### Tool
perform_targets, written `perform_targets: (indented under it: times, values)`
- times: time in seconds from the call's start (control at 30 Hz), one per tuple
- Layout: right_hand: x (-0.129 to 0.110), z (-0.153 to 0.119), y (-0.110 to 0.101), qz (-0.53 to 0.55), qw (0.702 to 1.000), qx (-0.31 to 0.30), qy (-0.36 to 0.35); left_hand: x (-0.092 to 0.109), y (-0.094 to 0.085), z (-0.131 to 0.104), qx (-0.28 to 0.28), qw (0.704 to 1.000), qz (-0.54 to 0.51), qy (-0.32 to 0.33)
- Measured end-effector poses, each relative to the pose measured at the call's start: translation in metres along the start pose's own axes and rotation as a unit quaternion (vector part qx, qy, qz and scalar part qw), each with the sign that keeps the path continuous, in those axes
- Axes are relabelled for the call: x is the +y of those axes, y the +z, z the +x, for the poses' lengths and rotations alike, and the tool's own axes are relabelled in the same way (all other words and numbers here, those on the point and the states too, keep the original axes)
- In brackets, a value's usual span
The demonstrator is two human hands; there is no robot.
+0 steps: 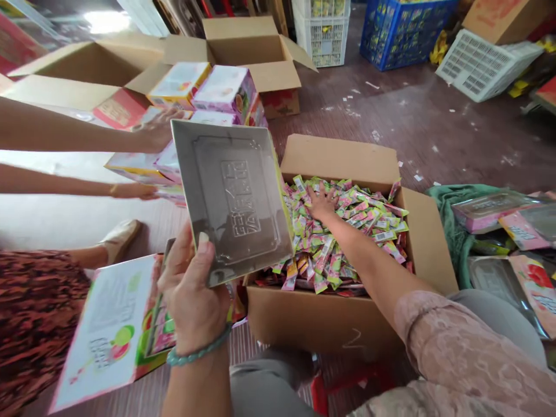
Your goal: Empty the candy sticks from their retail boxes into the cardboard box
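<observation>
My left hand (197, 284) grips a shallow grey plastic box (234, 191) with raised characters pressed into its face. The thumb lies over its lower edge, and the box is tilted up in front of me. With fingers spread, my right hand (322, 204) rests on a heap of small green and pink sachets (334, 255). They fill a large open cardboard carton (313, 318) standing between my knees. What lies beneath the right palm is hidden.
At the left, another person's hand (158, 133) touches stacked white and purple boxes (223, 92). An open printed box (108, 324) lies below. Open cartons (247, 49) and crates (406, 35) stand behind. Several plastic-topped packs (490, 211) lie at my right.
</observation>
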State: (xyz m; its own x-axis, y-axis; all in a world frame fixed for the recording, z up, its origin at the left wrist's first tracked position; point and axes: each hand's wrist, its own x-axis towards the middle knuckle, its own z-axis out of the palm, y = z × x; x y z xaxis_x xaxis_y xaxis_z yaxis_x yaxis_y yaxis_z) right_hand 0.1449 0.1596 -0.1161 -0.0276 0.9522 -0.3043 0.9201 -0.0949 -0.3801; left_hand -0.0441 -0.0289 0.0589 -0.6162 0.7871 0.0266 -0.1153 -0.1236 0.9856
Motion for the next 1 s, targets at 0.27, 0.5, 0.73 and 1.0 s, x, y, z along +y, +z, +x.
perform_targets:
  times: [0.27,0.5,0.73,1.0]
  values:
    - [0.064,-0.051,-0.081,-0.12,0.988,0.048,-0.079,0.006,0.015,0.0,0.004,0.997,-0.073,-0.026]
    - [0.153,-0.138,-0.044,-0.151,0.985,-0.026,0.075,0.009,0.017,-0.003,0.029,0.996,-0.077,-0.018]
    - [0.173,-0.16,-0.006,-0.173,0.982,0.022,0.073,0.013,0.008,0.002,-0.047,0.984,-0.164,-0.045]
    - [0.142,-0.153,-0.056,-0.053,0.991,-0.04,0.113,0.015,0.016,-0.018,-0.17,0.96,-0.09,-0.202]
